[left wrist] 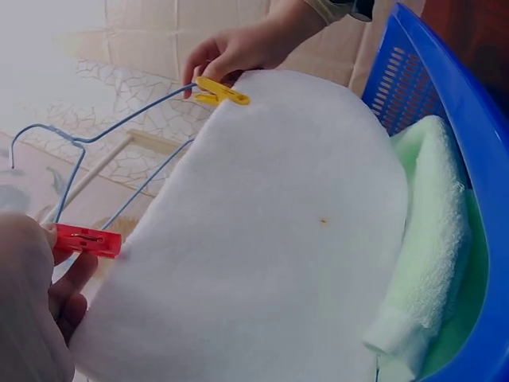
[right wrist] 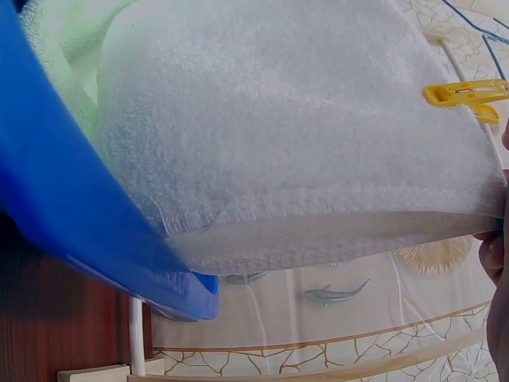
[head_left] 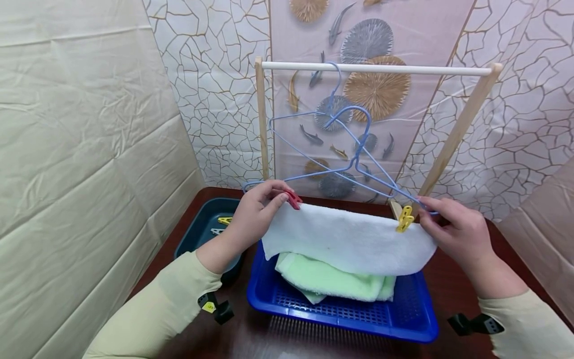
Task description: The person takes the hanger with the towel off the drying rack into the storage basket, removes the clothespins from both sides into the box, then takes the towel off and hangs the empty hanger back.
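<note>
My left hand (head_left: 253,215) pinches a red clothespin (head_left: 293,199) at the left end of the top edge of a white towel (head_left: 341,237). The towel hangs folded from the lower bar of a blue hanger (head_left: 364,144). My right hand (head_left: 464,230) grips the hanger's right end, beside the towel's corner. Just inward of those fingers, a yellow clothespin (head_left: 405,219) is clipped on the towel's edge. The left wrist view shows the red clothespin (left wrist: 87,240) between thumb and fingers, and a small brown spot on the cloth. A light green towel (head_left: 332,279) lies under the white one.
Below stands a blue basket (head_left: 314,315) holding the green towel. To the left, a dark tub (head_left: 190,239) contains yellow and white clothespins. Behind, a second blue hanger (head_left: 298,115) hangs from the white rail (head_left: 426,70) of a wooden rack.
</note>
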Demonstrator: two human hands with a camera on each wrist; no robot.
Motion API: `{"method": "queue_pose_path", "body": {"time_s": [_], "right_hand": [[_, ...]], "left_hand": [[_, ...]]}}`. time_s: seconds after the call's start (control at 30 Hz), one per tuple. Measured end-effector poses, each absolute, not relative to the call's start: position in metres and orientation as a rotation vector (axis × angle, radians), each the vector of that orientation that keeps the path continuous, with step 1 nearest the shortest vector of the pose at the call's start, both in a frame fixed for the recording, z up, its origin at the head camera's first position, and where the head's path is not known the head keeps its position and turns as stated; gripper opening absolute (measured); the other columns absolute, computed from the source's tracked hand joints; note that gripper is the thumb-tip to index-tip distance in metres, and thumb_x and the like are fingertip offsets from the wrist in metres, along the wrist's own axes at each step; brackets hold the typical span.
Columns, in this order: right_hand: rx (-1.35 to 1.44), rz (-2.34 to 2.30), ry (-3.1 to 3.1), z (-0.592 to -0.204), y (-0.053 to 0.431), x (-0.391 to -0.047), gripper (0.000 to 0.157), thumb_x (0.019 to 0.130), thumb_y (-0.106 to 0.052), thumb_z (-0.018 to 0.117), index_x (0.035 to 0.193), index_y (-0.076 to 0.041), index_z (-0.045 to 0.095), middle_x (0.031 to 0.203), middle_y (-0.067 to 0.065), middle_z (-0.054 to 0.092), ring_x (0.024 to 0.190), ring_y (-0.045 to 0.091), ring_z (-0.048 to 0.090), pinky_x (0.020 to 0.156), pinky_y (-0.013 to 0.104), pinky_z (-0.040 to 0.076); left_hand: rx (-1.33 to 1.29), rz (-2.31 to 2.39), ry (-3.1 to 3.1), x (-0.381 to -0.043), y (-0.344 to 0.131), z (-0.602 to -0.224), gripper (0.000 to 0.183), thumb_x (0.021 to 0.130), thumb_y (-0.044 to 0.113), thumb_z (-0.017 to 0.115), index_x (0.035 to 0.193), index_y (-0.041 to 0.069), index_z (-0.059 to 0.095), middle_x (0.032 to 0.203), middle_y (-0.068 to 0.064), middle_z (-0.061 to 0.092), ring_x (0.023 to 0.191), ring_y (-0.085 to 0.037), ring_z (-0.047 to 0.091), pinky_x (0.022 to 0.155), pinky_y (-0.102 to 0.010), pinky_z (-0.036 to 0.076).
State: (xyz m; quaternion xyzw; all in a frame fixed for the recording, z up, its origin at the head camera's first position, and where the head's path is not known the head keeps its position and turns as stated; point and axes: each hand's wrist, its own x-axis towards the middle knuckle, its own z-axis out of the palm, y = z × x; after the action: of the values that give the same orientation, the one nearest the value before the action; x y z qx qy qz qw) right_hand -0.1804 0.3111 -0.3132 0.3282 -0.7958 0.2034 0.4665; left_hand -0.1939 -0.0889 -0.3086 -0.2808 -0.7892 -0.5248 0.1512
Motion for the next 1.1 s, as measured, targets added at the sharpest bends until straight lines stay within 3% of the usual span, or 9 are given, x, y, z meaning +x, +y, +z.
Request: {"method": "queue_pose_path", "body": {"time_s": [0.2, 0.4, 0.73, 1.1], "right_hand": [[0.797, 0.506, -1.957, -0.314, 0.312, -0.181, 0.048, 0.098, -0.042, 0.052, 0.102, -0.001, 0.076, 0.072, 0.004, 0.067, 0.062, -0.003, 0.048, 0.059, 0.010, 0.041], [0.768, 0.495, -1.966, -0.315, 0.314, -0.181, 0.049, 0.098, -0.043, 0.052, 0.102, -0.001, 0.076, 0.073, 0.005, 0.068, 0.062, -0.003, 0.048, 0.059, 0.009, 0.041], [0.749, 0.485, -1.971, -0.316, 0.314, -0.182, 0.049, 0.097, -0.044, 0.051, 0.102, -0.002, 0.076, 0.073, 0.005, 0.068, 0.061, -0.001, 0.048, 0.057, 0.011, 0.041], [0.730, 0.459, -1.978, -0.314, 0.312, -0.182, 0.048, 0.096, -0.041, 0.049, 0.104, -0.003, 0.076, 0.072, 0.006, 0.068, 0.060, 0.000, 0.048, 0.056, 0.012, 0.041]], "left_hand": [[-0.769, -1.560, -2.218, -0.193, -0.095, -0.307, 0.019, 0.100, 0.020, 0.061, 0.116, 0.012, 0.067, 0.102, -0.001, 0.072, 0.098, -0.014, 0.065, 0.088, -0.040, 0.053], [-0.740, -1.538, -2.261, -0.191, -0.103, -0.308, 0.028, 0.099, 0.022, 0.063, 0.125, 0.012, 0.066, 0.109, -0.001, 0.071, 0.094, -0.014, 0.062, 0.077, -0.036, 0.051], [-0.670, -1.395, -2.379, -0.186, -0.119, -0.307, 0.040, 0.098, 0.028, 0.064, 0.136, 0.017, 0.062, 0.119, 0.001, 0.067, 0.105, -0.014, 0.061, 0.087, -0.039, 0.054], [-0.762, -1.031, -2.419, -0.186, -0.140, -0.315, 0.036, 0.094, 0.022, 0.069, 0.130, 0.015, 0.066, 0.118, 0.001, 0.067, 0.097, -0.012, 0.063, 0.083, -0.033, 0.056]]}}
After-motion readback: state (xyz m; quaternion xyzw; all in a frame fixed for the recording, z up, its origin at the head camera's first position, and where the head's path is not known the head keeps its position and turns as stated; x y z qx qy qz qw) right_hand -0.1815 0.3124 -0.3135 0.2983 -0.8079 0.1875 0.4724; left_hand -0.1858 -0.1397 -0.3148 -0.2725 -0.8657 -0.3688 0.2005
